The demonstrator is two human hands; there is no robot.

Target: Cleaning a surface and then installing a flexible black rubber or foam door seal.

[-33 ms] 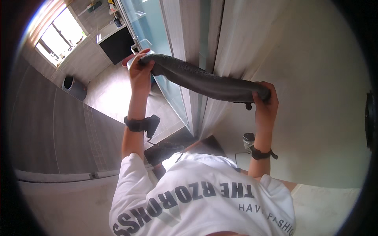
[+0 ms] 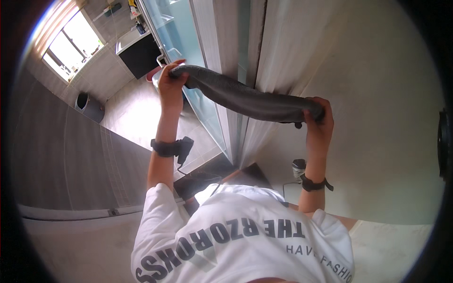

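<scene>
A long piece of dark grey cloth (image 2: 245, 99), towel-like and gathered into a thick roll, stretches between my hands and dips slightly toward the right. Its left end is pinched in my left hand (image 2: 171, 89), thumb on the near side and one fingertip raised behind. My right hand (image 2: 321, 120) grips the other end, with fingers over the far side and thumb in front. A small dark knob-like bit (image 2: 297, 125) shows just under the cloth near my right thumb; I cannot tell whether it belongs to the cloth. Black bands circle both wrists.
Behind the cloth stand a door frame (image 2: 222, 37) and a frosted glass door (image 2: 177, 28). A pale wall (image 2: 377, 118) fills the right. Through the doorway are a dark basin cabinet (image 2: 139, 55), a grey bin (image 2: 89, 107) and a window (image 2: 73, 42). A black-topped object (image 2: 298, 166) sits near my right wrist.
My left hand and forearm have shifted slightly to the right, with the cloth's left end still held. My right hand has barely moved.
</scene>
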